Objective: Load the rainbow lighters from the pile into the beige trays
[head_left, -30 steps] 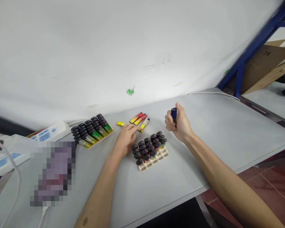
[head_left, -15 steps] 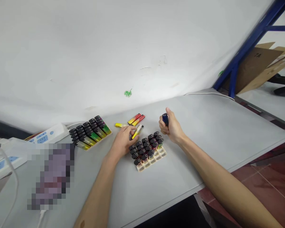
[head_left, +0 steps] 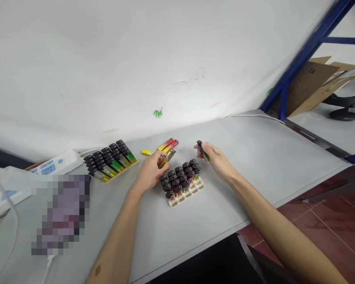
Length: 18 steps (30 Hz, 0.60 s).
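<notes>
My left hand point(head_left: 150, 170) is closed around a shiny yellow lighter case point(head_left: 167, 157), pinched between thumb and fingers. My right hand point(head_left: 214, 159) grips a slim lighter point(head_left: 205, 153), dark blue at the top and yellow lower down, held tilted above the table. Between and below the hands sits a cream tray point(head_left: 192, 194) with black-topped lighters point(head_left: 182, 177) standing in several rows; the front row of slots holds none. Just beyond my left hand lie two red-and-yellow lighter cases point(head_left: 167, 144) and a yellow one point(head_left: 148, 152).
A second tray point(head_left: 108, 180) full of black-topped, green and yellow lighters point(head_left: 114, 159) stands at the left. Behind it are white power strips point(head_left: 55, 165). A pixelated object point(head_left: 63, 213) with a white cable lies nearer me. A wall rises behind; a blue frame point(head_left: 284, 92) and cardboard point(head_left: 309, 85) are right.
My left hand has picked the yellow case up off the table. My right hand has turned its lighter, so its yellow lower part now shows. The view has shifted slightly.
</notes>
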Available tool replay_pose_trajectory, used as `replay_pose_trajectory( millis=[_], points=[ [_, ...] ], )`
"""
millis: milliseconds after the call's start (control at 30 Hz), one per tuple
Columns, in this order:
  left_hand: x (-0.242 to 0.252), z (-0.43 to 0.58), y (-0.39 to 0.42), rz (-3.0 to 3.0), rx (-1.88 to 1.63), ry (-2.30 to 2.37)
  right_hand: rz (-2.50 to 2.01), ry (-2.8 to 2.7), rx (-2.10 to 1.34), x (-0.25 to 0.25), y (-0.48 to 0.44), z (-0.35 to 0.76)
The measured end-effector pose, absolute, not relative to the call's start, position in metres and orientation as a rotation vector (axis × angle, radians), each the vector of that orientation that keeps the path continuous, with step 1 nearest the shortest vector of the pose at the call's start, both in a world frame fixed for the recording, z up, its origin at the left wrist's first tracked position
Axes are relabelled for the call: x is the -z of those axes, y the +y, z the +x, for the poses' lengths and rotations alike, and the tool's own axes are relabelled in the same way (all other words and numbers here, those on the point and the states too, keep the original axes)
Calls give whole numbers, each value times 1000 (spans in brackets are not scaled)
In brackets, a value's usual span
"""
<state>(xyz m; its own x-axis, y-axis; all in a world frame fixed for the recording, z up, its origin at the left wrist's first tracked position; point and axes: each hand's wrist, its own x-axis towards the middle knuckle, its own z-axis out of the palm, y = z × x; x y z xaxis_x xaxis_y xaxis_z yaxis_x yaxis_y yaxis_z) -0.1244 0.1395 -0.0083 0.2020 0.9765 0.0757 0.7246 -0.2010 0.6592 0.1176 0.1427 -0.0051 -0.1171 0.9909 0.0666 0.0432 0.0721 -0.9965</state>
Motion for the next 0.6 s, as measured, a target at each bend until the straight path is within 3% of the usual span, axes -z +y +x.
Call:
replay_pose_trajectory(
  millis=[300, 600],
  points=[
    [6, -120, 137, 1895, -839, 1548, -1159, -1578, -987, -15, 73, 151],
    [14, -122, 139, 1862, -914, 1447, -1233, -1946, -624, 2, 53, 117]
  ],
)
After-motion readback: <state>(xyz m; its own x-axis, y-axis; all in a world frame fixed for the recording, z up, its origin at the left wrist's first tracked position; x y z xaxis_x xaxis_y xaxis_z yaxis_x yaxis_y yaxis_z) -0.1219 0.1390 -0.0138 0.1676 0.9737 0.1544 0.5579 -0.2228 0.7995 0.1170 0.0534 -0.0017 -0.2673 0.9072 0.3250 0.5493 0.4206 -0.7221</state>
